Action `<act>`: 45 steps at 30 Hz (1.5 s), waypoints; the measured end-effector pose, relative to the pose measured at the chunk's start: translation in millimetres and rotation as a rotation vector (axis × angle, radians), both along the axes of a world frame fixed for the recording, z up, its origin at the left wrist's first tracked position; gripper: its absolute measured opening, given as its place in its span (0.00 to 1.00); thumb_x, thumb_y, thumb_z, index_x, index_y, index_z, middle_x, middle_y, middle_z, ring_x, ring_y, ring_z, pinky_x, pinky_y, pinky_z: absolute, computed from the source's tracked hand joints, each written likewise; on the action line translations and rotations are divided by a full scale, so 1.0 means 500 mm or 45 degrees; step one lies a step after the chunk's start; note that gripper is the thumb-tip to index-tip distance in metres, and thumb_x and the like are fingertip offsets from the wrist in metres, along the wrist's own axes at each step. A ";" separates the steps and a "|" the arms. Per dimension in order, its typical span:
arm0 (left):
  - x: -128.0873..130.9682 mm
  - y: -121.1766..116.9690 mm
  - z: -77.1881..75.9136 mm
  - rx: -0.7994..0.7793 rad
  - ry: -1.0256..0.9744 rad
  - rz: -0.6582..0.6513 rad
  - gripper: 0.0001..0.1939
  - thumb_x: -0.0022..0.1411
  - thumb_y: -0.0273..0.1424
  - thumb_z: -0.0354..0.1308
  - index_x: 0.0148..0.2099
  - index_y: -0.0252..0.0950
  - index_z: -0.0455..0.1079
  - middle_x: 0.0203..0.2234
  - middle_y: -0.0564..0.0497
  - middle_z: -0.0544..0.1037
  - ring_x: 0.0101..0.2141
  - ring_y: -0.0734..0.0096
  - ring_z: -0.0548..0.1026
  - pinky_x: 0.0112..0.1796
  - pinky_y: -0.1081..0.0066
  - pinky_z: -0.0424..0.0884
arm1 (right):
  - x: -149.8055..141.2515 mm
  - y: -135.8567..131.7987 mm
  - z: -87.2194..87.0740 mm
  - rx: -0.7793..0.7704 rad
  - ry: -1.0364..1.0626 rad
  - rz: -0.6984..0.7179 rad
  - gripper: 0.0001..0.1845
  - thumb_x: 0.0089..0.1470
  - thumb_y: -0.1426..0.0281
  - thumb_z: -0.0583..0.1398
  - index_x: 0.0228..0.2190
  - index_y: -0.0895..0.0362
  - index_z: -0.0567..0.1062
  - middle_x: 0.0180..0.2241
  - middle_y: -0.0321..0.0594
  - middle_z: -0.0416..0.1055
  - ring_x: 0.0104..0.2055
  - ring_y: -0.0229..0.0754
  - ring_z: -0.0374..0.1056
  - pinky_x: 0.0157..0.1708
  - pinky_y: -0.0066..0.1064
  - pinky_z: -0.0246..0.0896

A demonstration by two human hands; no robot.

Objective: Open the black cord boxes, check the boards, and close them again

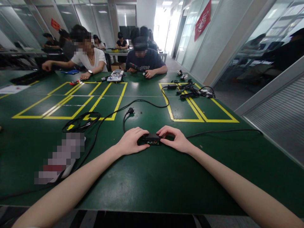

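Between my hands is a black power adapter [152, 138], low over the green table or resting on it. Its near side is uncovered, and circuit board parts with a copper-coloured ring show there. My left hand [133, 141] grips its left end, thumb in front and fingers behind. At the right end, my right hand [174, 138] pinches it between thumb and fingers. A short lead with a black plug [130, 110] lies behind my left hand. A black cable [225, 131] runs off to the right from behind my right hand.
A blurred-out strip-shaped object [63, 155] and a coiled black cable [82, 122] lie left. Yellow tape [190, 120] marks the green table [133, 190]. Adapters and cables [192, 90] are heaped at the back right. Two people [89, 61] sit across the table, one handling a dark device.
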State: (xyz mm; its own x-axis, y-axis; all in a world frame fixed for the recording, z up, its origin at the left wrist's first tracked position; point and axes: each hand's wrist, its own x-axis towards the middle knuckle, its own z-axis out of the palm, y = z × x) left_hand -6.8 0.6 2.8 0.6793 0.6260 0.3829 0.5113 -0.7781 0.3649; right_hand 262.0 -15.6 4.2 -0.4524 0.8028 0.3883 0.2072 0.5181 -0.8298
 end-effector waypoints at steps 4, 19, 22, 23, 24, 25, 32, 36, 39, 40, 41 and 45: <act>-0.001 0.000 0.004 -0.004 -0.019 -0.024 0.16 0.62 0.35 0.67 0.50 0.39 0.71 0.40 0.48 0.80 0.40 0.62 0.78 0.41 0.65 0.75 | -0.001 -0.003 0.004 0.104 -0.057 0.019 0.04 0.56 0.71 0.66 0.36 0.54 0.78 0.42 0.44 0.77 0.44 0.46 0.75 0.42 0.40 0.73; 0.001 0.001 -0.002 0.008 -0.026 -0.089 0.11 0.68 0.37 0.61 0.48 0.36 0.70 0.42 0.45 0.80 0.42 0.59 0.77 0.43 0.63 0.74 | -0.005 0.002 -0.019 0.367 -0.411 0.048 0.25 0.54 0.73 0.66 0.54 0.54 0.75 0.46 0.46 0.76 0.47 0.48 0.73 0.47 0.41 0.72; 0.008 -0.005 -0.001 0.063 0.083 -0.017 0.12 0.69 0.36 0.57 0.51 0.35 0.69 0.42 0.43 0.80 0.42 0.57 0.77 0.44 0.60 0.74 | -0.008 0.003 -0.026 0.447 -0.482 -0.002 0.25 0.56 0.71 0.64 0.56 0.54 0.73 0.46 0.46 0.77 0.46 0.47 0.74 0.46 0.40 0.73; 0.010 -0.006 0.000 0.075 0.112 -0.001 0.13 0.68 0.35 0.58 0.51 0.35 0.68 0.43 0.43 0.79 0.43 0.57 0.76 0.44 0.59 0.74 | -0.009 0.003 -0.027 0.468 -0.501 -0.009 0.25 0.57 0.71 0.64 0.57 0.54 0.73 0.47 0.46 0.77 0.45 0.47 0.75 0.45 0.39 0.73; 0.012 -0.007 0.000 0.075 0.129 0.011 0.14 0.67 0.35 0.59 0.52 0.35 0.68 0.43 0.43 0.79 0.43 0.56 0.76 0.45 0.59 0.74 | -0.011 0.002 -0.028 0.488 -0.522 -0.011 0.26 0.57 0.71 0.63 0.57 0.54 0.73 0.48 0.46 0.77 0.45 0.46 0.75 0.44 0.38 0.73; 0.014 -0.008 0.001 0.067 0.140 0.019 0.16 0.65 0.34 0.60 0.53 0.35 0.68 0.43 0.43 0.79 0.43 0.56 0.76 0.45 0.59 0.74 | -0.012 0.001 -0.028 0.506 -0.544 -0.009 0.26 0.57 0.71 0.63 0.57 0.54 0.72 0.48 0.46 0.77 0.44 0.46 0.76 0.43 0.37 0.73; 0.016 -0.010 -0.001 0.000 0.220 0.039 0.15 0.65 0.29 0.59 0.53 0.37 0.67 0.42 0.46 0.79 0.43 0.59 0.78 0.44 0.63 0.74 | -0.019 -0.009 -0.018 0.487 -0.669 -0.023 0.25 0.59 0.68 0.62 0.57 0.54 0.71 0.46 0.44 0.78 0.40 0.44 0.76 0.39 0.32 0.71; 0.018 -0.012 -0.005 0.078 0.260 0.028 0.12 0.68 0.30 0.58 0.53 0.37 0.68 0.42 0.46 0.79 0.43 0.58 0.79 0.44 0.63 0.75 | -0.019 -0.008 -0.019 0.423 -0.786 -0.073 0.23 0.63 0.63 0.62 0.57 0.54 0.71 0.46 0.44 0.78 0.42 0.46 0.77 0.40 0.34 0.71; 0.018 -0.011 -0.006 0.102 0.263 0.025 0.11 0.70 0.32 0.57 0.53 0.37 0.68 0.42 0.46 0.80 0.42 0.59 0.80 0.43 0.63 0.75 | -0.019 -0.005 -0.019 0.370 -0.853 -0.063 0.20 0.65 0.63 0.60 0.57 0.54 0.72 0.48 0.45 0.78 0.44 0.47 0.78 0.42 0.35 0.71; 0.017 -0.011 -0.007 0.099 0.257 0.024 0.11 0.71 0.33 0.56 0.53 0.37 0.68 0.42 0.46 0.80 0.41 0.59 0.80 0.43 0.63 0.75 | -0.019 -0.005 -0.018 0.356 -0.868 -0.058 0.19 0.66 0.62 0.60 0.56 0.54 0.72 0.48 0.45 0.79 0.45 0.47 0.78 0.43 0.36 0.71; 0.017 -0.010 -0.007 0.093 0.248 0.023 0.11 0.71 0.34 0.56 0.53 0.38 0.68 0.42 0.46 0.80 0.41 0.60 0.80 0.42 0.64 0.74 | -0.019 -0.005 -0.017 0.345 -0.880 -0.054 0.19 0.66 0.62 0.60 0.56 0.54 0.73 0.48 0.46 0.79 0.45 0.48 0.78 0.43 0.36 0.71; 0.015 -0.008 -0.005 0.075 0.204 -0.004 0.12 0.72 0.37 0.55 0.53 0.37 0.69 0.41 0.47 0.81 0.39 0.60 0.80 0.41 0.65 0.74 | -0.020 -0.007 -0.009 0.305 -0.897 -0.042 0.19 0.66 0.61 0.60 0.54 0.56 0.74 0.49 0.47 0.79 0.47 0.49 0.78 0.45 0.37 0.71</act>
